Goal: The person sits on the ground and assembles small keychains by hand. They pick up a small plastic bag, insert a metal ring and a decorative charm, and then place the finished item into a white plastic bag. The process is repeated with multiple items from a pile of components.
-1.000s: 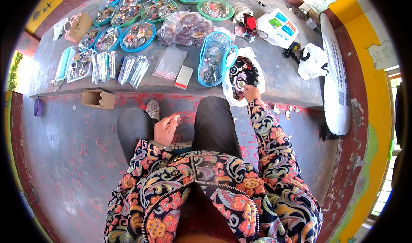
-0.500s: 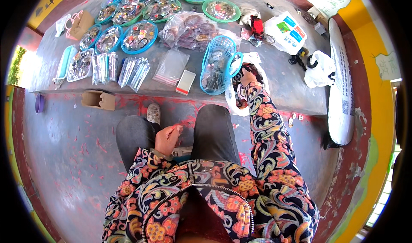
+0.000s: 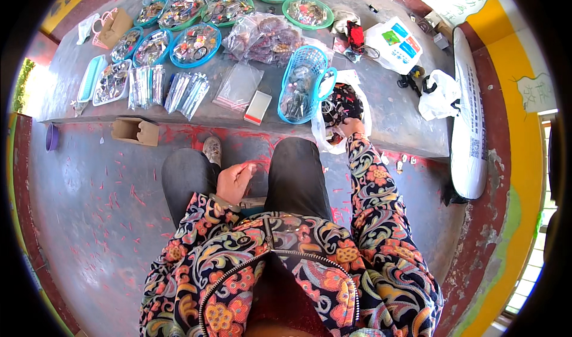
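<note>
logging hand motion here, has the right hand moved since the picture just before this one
Yes: judged against the blue basket, the right hand has drawn back toward the near side, now about level with the basket's near end.

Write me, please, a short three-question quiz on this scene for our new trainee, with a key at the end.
1. True or false: the right hand is at the open white bag.
2. Which container stands directly left of that bag?
3. Fill in the colour: the small bucket on the floor, at the left of the picture, is ____.

Key: 1. True. 2. The blue basket. 3. Purple.
</note>
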Demonstrator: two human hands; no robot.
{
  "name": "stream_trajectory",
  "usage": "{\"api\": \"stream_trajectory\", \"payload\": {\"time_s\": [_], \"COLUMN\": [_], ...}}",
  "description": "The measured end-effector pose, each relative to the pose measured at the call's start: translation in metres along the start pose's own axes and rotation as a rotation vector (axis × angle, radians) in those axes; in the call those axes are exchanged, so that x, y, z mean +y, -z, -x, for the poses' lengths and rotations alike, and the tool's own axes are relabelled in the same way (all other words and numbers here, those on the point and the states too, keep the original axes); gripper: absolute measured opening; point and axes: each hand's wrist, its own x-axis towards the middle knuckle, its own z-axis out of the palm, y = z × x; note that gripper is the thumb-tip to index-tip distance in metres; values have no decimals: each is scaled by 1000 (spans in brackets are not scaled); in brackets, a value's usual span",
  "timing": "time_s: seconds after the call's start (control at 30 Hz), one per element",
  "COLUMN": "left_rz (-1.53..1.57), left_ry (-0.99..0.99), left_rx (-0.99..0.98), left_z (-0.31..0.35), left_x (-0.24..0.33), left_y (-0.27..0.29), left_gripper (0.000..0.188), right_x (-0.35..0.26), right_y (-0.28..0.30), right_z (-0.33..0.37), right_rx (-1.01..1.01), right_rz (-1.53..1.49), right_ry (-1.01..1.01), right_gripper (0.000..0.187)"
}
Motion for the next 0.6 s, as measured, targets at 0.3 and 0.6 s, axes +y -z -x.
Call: {"api": "stream_trajectory", "payload": {"time_s": [0.3,0.6], "left_rz": [-34,173], "left_ry": [-53,-35], "left_rx": [-40,-9], "left_z": [-4,0], "left_x": [-11,-12], "left_y": [5,8], "left_gripper": [29,26], "right_x": [23,-15], "right_y": [28,84], "right_z": [23,61], "right_rx": [110,-121], "right_rz": [-495,-1072], "right_ry": [26,77], "right_gripper": [17,14]}}
